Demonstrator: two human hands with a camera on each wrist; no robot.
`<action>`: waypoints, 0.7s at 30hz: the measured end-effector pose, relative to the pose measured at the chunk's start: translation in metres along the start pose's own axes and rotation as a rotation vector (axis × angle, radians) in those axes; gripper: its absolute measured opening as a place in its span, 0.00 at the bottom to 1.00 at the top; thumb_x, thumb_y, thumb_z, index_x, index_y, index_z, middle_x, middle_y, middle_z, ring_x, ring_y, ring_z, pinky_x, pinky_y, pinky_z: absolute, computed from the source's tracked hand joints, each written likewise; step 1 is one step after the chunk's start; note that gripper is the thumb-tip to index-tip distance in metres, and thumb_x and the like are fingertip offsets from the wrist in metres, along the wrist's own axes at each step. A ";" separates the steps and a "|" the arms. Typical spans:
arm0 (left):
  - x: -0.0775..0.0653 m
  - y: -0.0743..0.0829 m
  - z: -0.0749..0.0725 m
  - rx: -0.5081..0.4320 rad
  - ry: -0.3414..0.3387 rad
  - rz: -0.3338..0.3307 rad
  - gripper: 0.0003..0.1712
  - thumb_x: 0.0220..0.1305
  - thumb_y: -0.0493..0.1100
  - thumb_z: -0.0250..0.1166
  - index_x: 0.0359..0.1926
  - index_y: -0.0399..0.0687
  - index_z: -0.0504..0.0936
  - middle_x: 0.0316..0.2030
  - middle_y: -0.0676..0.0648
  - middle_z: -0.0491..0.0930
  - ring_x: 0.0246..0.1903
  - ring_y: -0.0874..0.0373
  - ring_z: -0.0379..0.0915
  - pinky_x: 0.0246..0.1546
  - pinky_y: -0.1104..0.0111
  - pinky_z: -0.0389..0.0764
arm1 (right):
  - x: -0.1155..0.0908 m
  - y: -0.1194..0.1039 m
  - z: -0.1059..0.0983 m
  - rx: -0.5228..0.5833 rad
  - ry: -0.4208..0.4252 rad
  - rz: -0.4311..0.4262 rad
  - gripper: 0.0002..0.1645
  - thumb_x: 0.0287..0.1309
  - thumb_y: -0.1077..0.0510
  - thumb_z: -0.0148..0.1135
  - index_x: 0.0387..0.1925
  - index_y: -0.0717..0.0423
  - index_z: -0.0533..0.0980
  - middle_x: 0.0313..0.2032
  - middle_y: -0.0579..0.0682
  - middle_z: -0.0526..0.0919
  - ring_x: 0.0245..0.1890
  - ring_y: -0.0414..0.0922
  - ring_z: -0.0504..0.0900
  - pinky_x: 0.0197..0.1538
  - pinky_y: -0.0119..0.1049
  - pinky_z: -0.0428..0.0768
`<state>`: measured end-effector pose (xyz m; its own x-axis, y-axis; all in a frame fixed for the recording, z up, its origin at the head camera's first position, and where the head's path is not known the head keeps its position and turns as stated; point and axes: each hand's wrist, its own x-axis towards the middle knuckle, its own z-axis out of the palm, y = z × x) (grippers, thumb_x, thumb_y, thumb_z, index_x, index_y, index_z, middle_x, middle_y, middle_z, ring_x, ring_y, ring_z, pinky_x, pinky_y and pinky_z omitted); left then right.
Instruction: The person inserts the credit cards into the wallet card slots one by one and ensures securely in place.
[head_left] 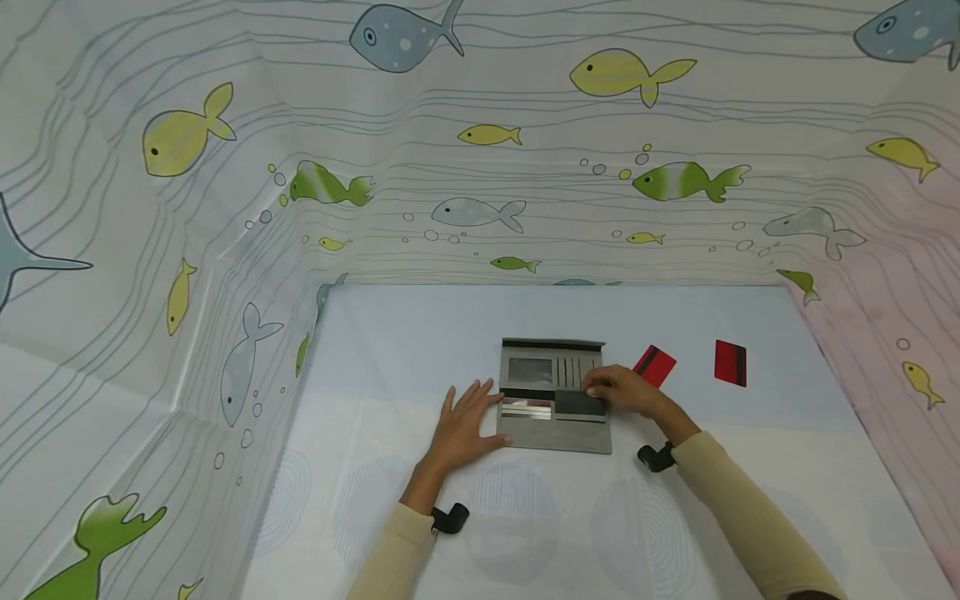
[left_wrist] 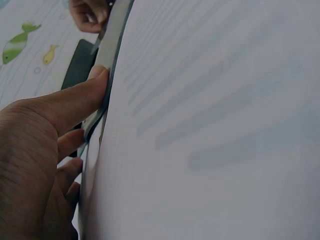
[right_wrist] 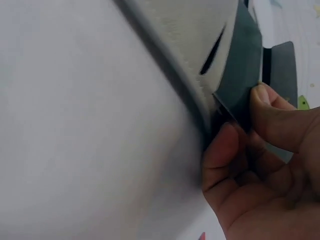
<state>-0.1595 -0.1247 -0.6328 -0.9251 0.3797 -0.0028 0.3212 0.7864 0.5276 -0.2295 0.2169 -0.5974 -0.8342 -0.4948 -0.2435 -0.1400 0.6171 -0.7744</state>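
Note:
A grey wallet (head_left: 555, 437) lies spread open on the table, with card slots and a clear window on its far half. On the near half, a dark flap (head_left: 576, 403) sits at the right, beside a pocket with pale edges showing. My right hand (head_left: 626, 392) pinches this flap (right_wrist: 240, 65) between thumb and fingers at the wallet's right edge. At the left edge, my left hand (head_left: 467, 429) has its fingers spread, the thumb (left_wrist: 85, 97) resting on the wallet's border. Its fingertips reach the fold.
Two red cards with black stripes lie right of the wallet: a tilted card (head_left: 657, 365) just behind my right hand, and another card (head_left: 730, 363) farther right. A fish-patterned sheet (head_left: 420, 242) rises behind and beside the white table (head_left: 390, 350).

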 end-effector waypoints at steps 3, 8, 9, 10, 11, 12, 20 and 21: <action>0.000 0.000 0.000 0.003 -0.006 -0.001 0.45 0.55 0.66 0.71 0.71 0.59 0.70 0.77 0.52 0.57 0.78 0.53 0.46 0.78 0.46 0.34 | 0.002 -0.001 -0.001 -0.009 -0.019 0.011 0.07 0.67 0.64 0.60 0.42 0.57 0.83 0.41 0.51 0.85 0.42 0.45 0.77 0.47 0.38 0.78; 0.000 0.001 0.000 0.003 -0.011 -0.009 0.45 0.55 0.66 0.71 0.71 0.60 0.70 0.77 0.52 0.56 0.78 0.53 0.46 0.78 0.46 0.34 | 0.002 -0.004 -0.001 -0.008 -0.028 0.025 0.07 0.67 0.65 0.59 0.41 0.58 0.83 0.39 0.52 0.84 0.40 0.45 0.76 0.45 0.38 0.77; 0.000 0.000 0.000 0.003 -0.011 -0.010 0.45 0.55 0.66 0.71 0.71 0.60 0.70 0.77 0.52 0.56 0.78 0.53 0.46 0.78 0.45 0.34 | 0.002 -0.005 -0.001 -0.013 -0.029 0.022 0.07 0.67 0.64 0.60 0.41 0.59 0.83 0.39 0.52 0.84 0.40 0.45 0.76 0.44 0.38 0.77; 0.000 0.000 0.000 0.003 -0.011 -0.010 0.45 0.55 0.66 0.71 0.71 0.60 0.70 0.77 0.52 0.56 0.78 0.53 0.46 0.78 0.45 0.34 | 0.002 -0.005 -0.001 -0.022 -0.028 0.019 0.07 0.67 0.64 0.60 0.41 0.59 0.83 0.39 0.52 0.84 0.40 0.45 0.76 0.44 0.37 0.77; 0.000 0.000 0.000 0.005 -0.011 -0.010 0.45 0.55 0.66 0.71 0.71 0.60 0.70 0.77 0.53 0.56 0.78 0.53 0.46 0.78 0.45 0.34 | 0.002 -0.006 -0.001 -0.031 -0.028 0.016 0.06 0.67 0.64 0.60 0.41 0.59 0.83 0.38 0.51 0.84 0.39 0.44 0.76 0.44 0.37 0.76; 0.000 0.000 0.000 0.006 -0.011 -0.009 0.45 0.55 0.66 0.71 0.71 0.61 0.70 0.77 0.53 0.56 0.78 0.53 0.46 0.78 0.45 0.34 | 0.001 -0.006 0.000 -0.042 -0.028 0.015 0.06 0.67 0.63 0.60 0.41 0.59 0.83 0.38 0.51 0.84 0.39 0.44 0.76 0.44 0.37 0.76; 0.001 0.000 0.000 0.005 -0.018 -0.013 0.45 0.56 0.66 0.71 0.71 0.60 0.69 0.77 0.52 0.56 0.79 0.53 0.46 0.78 0.46 0.33 | -0.003 -0.004 0.001 -0.059 -0.022 -0.020 0.05 0.65 0.64 0.62 0.39 0.56 0.83 0.41 0.51 0.83 0.43 0.45 0.77 0.47 0.39 0.78; 0.001 0.000 0.000 0.005 -0.020 -0.015 0.45 0.56 0.66 0.71 0.71 0.60 0.69 0.77 0.52 0.56 0.79 0.53 0.45 0.78 0.46 0.33 | -0.003 -0.004 0.002 -0.061 -0.023 -0.030 0.05 0.65 0.64 0.62 0.39 0.55 0.83 0.41 0.51 0.83 0.43 0.45 0.77 0.48 0.39 0.78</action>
<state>-0.1604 -0.1247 -0.6332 -0.9255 0.3777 -0.0277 0.3086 0.7945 0.5231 -0.2257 0.2148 -0.5950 -0.8169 -0.5271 -0.2342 -0.1979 0.6375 -0.7446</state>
